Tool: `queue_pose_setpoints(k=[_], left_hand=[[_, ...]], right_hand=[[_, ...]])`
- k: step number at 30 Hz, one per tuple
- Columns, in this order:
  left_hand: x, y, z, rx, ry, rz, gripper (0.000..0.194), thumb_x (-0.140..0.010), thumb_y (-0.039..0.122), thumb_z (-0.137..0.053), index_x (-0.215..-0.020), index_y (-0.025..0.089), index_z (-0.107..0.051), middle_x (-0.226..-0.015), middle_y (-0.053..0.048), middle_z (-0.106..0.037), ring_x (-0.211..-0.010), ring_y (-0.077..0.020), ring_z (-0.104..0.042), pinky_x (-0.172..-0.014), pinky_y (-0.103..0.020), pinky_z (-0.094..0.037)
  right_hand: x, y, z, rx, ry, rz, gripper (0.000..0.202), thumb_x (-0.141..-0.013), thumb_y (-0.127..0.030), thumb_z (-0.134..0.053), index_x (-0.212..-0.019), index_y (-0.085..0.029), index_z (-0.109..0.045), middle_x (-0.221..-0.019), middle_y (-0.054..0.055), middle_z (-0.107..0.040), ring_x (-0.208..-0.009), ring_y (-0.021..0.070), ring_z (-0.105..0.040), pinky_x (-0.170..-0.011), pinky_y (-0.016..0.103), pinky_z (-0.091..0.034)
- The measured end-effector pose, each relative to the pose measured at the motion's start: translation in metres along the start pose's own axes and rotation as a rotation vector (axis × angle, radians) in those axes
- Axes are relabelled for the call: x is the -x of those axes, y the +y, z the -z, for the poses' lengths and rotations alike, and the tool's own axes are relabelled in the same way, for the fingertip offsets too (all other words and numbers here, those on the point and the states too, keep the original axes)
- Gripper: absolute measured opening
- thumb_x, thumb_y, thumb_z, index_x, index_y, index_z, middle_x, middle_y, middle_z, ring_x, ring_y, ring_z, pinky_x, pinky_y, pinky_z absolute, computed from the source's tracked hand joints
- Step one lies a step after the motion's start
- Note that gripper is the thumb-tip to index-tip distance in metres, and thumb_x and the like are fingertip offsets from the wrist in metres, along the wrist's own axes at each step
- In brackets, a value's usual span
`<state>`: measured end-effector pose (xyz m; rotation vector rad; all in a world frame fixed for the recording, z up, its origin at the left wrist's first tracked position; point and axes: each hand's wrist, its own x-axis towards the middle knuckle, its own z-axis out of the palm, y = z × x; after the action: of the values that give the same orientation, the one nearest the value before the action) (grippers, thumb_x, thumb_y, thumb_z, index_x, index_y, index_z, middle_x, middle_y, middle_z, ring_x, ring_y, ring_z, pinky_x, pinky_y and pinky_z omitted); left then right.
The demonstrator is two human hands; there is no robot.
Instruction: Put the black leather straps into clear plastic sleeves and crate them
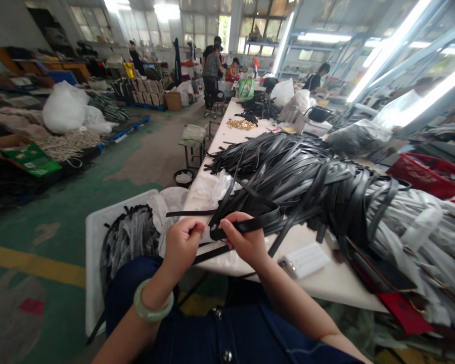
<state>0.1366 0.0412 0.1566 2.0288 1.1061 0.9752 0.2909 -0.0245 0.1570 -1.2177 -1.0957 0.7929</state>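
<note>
My right hand [247,243] is closed around a flat black strap [264,220], its thumb pressed along the looped end. The strap curves back to the right, over the near edge of a heap of similar straps [288,167]. To its left, my left hand [182,243] is closed with the fingertips pinched together; what is between them, if anything, is too small or hidden to name. Another length of black strap [212,254] runs just below the two hands. A pale green bangle [151,302] circles my left wrist.
A white bin [93,263] with wrapped black straps stands at the left. White-wrapped straps [420,227] cover the table's right side. On the white table [309,283] lie a white packet [311,260] and, farther back, gold metal pieces [241,124]. Several people work beyond.
</note>
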Motion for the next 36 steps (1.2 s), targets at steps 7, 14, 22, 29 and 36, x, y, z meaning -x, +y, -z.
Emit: queue_pose_setpoints(k=[7,14,22,29,36], left_hand=[[-0.001,-0.002,-0.002,-0.014,-0.088,0.029,0.029,-0.084,0.03,-0.049,-0.062,0.016,-0.062,-0.056,0.0,-0.057,-0.057,-0.0144,-0.052,-0.057,-0.025,-0.035],[-0.002,0.001,0.0,-0.027,-0.12,-0.023,0.026,-0.082,0.026,-0.05,-0.061,0.016,-0.06,-0.059,-0.001,-0.06,-0.061,-0.0146,-0.055,-0.06,-0.025,-0.037],[-0.001,0.003,0.001,-0.044,-0.131,-0.024,0.028,-0.083,0.026,-0.05,-0.061,0.017,-0.064,-0.062,-0.002,-0.065,-0.062,-0.0153,-0.057,-0.061,-0.025,-0.039],[0.0,0.005,0.001,-0.025,-0.131,-0.055,0.027,-0.083,0.023,-0.051,-0.061,0.017,-0.065,-0.06,-0.001,-0.064,-0.06,-0.0149,-0.056,-0.062,-0.025,-0.041],[0.0,0.005,0.001,0.053,-0.196,-0.005,0.028,-0.086,0.029,-0.053,-0.064,0.016,-0.065,-0.06,-0.001,-0.062,-0.061,-0.0144,-0.055,-0.06,-0.024,-0.038]], right_hand=[[-0.01,-0.003,-0.001,-0.031,0.003,-0.171,0.038,-0.084,-0.05,-0.061,-0.069,-0.016,-0.059,-0.041,-0.006,-0.048,-0.03,0.0049,-0.042,-0.029,0.013,-0.029],[-0.013,-0.003,-0.002,-0.038,-0.019,-0.242,0.041,-0.081,-0.055,-0.063,-0.069,-0.016,-0.059,-0.04,-0.006,-0.048,-0.028,0.0051,-0.043,-0.026,0.012,-0.028],[-0.011,-0.005,0.001,-0.025,0.004,-0.199,0.043,-0.081,-0.056,-0.062,-0.068,-0.016,-0.057,-0.04,-0.006,-0.048,-0.028,0.0054,-0.043,-0.026,0.012,-0.026],[-0.009,-0.003,0.0,-0.008,-0.026,-0.198,0.042,-0.082,-0.054,-0.062,-0.068,-0.015,-0.058,-0.042,-0.005,-0.05,-0.029,0.0051,-0.043,-0.027,0.013,-0.028],[-0.007,0.009,-0.002,0.03,-0.04,-0.126,0.034,-0.085,-0.048,-0.061,-0.073,-0.017,-0.059,-0.045,-0.006,-0.049,-0.035,0.0069,-0.044,-0.033,0.016,-0.03]])
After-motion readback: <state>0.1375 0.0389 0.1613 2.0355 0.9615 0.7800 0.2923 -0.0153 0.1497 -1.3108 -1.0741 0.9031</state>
